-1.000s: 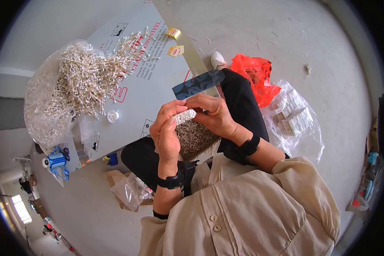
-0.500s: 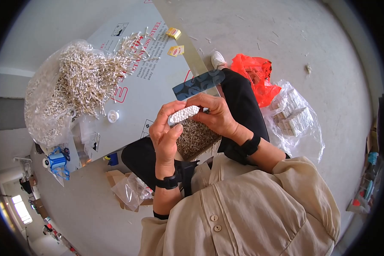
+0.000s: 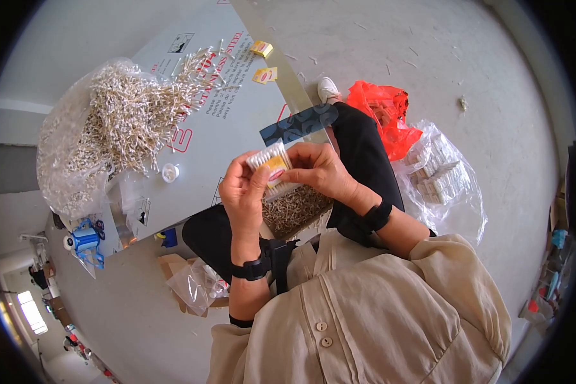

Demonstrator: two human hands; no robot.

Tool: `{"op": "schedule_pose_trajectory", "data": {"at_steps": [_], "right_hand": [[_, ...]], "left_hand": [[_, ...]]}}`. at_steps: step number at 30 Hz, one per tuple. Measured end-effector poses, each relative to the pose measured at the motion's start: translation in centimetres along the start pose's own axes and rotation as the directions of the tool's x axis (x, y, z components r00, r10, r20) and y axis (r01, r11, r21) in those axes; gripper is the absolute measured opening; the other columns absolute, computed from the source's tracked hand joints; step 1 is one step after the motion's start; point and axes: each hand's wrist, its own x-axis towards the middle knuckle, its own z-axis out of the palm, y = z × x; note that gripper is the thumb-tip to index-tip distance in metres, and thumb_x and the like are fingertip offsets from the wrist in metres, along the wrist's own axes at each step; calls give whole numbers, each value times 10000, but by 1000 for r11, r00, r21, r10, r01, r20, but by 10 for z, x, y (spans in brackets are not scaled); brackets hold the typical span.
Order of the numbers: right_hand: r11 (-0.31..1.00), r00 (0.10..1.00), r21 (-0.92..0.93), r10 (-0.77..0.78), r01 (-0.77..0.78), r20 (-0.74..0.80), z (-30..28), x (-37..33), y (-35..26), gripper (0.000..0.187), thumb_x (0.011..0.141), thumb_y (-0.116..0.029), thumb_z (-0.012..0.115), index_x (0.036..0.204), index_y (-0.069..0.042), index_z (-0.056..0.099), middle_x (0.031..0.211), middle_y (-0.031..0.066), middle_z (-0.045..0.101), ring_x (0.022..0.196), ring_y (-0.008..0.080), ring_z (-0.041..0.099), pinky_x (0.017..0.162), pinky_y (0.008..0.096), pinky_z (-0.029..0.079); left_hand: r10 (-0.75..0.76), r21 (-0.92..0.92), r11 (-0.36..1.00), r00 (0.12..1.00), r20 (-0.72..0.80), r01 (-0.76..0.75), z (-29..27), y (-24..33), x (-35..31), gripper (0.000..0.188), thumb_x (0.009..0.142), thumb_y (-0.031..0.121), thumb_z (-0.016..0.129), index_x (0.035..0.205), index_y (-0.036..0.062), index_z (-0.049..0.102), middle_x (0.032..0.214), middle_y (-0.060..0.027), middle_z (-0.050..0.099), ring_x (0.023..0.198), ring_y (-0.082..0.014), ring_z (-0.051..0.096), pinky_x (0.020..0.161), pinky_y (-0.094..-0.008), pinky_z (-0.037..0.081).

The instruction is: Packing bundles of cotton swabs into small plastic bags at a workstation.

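Note:
A small flat pack of cotton swabs (image 3: 266, 155) with a yellow label is held up between my two hands, tilted, its label side showing. My left hand (image 3: 242, 192) grips it from the left, thumb across the front. On the other side my right hand (image 3: 323, 171) pinches its right edge with thumb and fingers. Just below, between my legs, stands an open box (image 3: 267, 227) with many loose swabs or sticks inside, partly hidden by my hands.
A large heap of loose swabs (image 3: 131, 115) spills from a clear bag on the table (image 3: 205, 137). Yellow cards (image 3: 265, 75), a white round container (image 3: 170, 173) and a blue bottle-like item (image 3: 86, 240) lie there too. On the floor are a red bag (image 3: 390, 121) and a clear bag of packs (image 3: 441, 173).
The pack has turned in my hands: earlier its white cotton tips faced me, now the yellow label and sticks show. Both hands stay on it, with the fingers shifted.

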Motion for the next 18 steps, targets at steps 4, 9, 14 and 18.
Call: {"op": "schedule_pose_trajectory", "data": {"at_steps": [4,9,14,18], "right_hand": [[990,988,-52,125,-130,-92,-7,3,-8,397,823,-26,743,1182,29,583,935,94,709,825,96,663,697,221,516],[960,943,149,263,-236,-202,-14,6,3,417,862,-63,695,1251,8,562,885,73,683,722,103,652,614,202,490],[929,928,244,327,-280,-179,-16,7,6,320,902,-62,640,1218,-16,616,863,55,672,629,67,587,532,181,438],[961,961,110,262,-252,-84,-27,6,13,248,898,-56,636,1141,-21,677,863,38,663,585,36,519,513,178,402]], "left_hand": [[-117,-186,977,990,-75,102,-5,1,2,327,902,-36,563,1223,4,611,1189,-92,633,1068,-132,599,884,-280,489],[213,540,778,944,254,-321,-4,1,3,541,697,-146,602,1167,111,681,1373,-95,518,1218,-264,540,975,-349,484],[307,529,763,929,209,-371,-2,-20,4,418,698,-70,753,1090,62,691,1088,-92,677,1056,-247,627,882,-330,521],[142,422,892,987,81,-163,-1,-36,-1,339,757,-47,750,1078,38,681,989,-77,691,898,-200,666,804,-285,527]]}}
